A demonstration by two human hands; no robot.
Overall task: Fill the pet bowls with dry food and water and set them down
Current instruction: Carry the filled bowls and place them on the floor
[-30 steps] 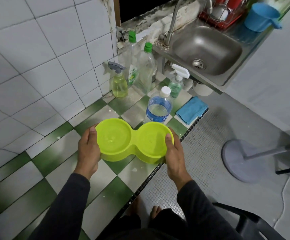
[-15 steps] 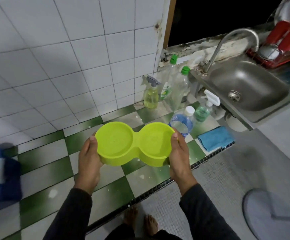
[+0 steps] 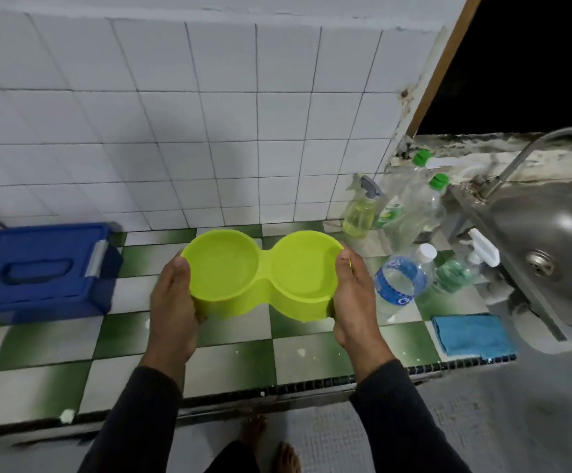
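Note:
A lime-green double pet bowl (image 3: pixel 262 274) is held level above the green-and-white checkered counter (image 3: pixel 236 363). My left hand (image 3: pixel 172 302) grips its left end, thumb on the rim and fingers underneath. My right hand (image 3: pixel 354 298) grips its right end the same way. Both round wells look empty. A clear water bottle with a blue label and white cap (image 3: pixel 402 285) stands on the counter just right of my right hand.
A blue lidded box (image 3: pixel 42 268) sits on the counter at the left. Spray bottles and green-capped clear bottles (image 3: pixel 411 206) crowd the back right corner. A steel sink (image 3: pixel 558 247) with a tap lies far right, a blue cloth (image 3: pixel 472 334) by the counter edge.
The view has swung left, bringing the blue box into sight and pushing the sink to the right edge. Both hands keep the same grip on the bowl.

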